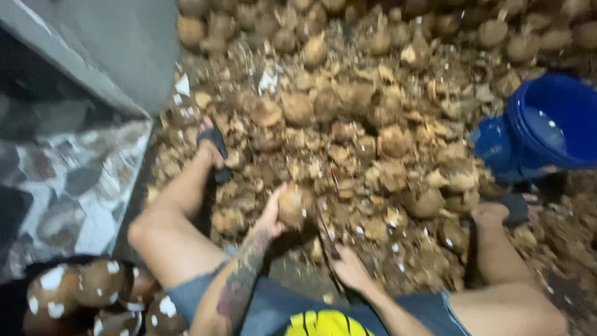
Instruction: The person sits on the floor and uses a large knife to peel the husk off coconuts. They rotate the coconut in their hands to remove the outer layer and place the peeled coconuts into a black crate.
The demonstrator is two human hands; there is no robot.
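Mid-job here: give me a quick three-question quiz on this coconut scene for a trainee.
1. True or false: the left hand holds a coconut.
2. What colour is the bucket at the right?
3. Where do the partly shelled coconuts lie: A) lower left, beside the person's knee, B) inside the bucket, C) on the grey wall?

Key: 1 true. 2 blue. 3 A. Note: the right hand grips a blade below the coconut; motion blur hides its fingers.

One head-worn camera looks steeply down, close over the lap and ground.
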